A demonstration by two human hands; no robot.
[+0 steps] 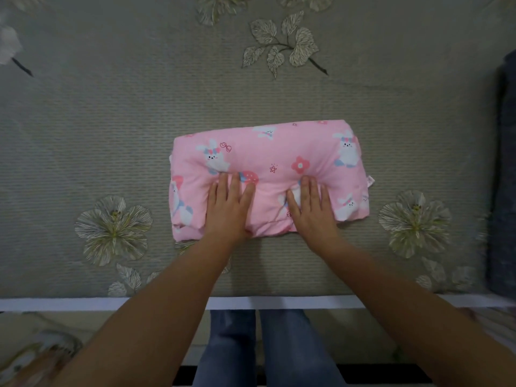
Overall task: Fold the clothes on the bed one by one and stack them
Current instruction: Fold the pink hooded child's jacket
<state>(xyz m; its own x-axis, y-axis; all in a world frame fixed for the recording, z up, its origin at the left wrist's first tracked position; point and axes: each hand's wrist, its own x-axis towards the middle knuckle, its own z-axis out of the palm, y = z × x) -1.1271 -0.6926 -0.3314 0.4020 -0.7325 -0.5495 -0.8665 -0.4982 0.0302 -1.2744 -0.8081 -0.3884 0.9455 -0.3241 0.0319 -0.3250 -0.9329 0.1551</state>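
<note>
A pink padded garment printed with white rabbits and flowers lies folded into a thick rectangle on the bed, near its front edge. My left hand presses flat on the left half of the bundle with straight fingers. My right hand presses flat on the right half in the same way. The fabric dents under both palms. Neither hand grips the cloth.
The bed is covered by a grey-green woven mat with printed flowers. A dark blue-grey pile of fabric lies at the right edge. The bed's white front edge runs across below my forearms, with my jeans-clad legs beneath.
</note>
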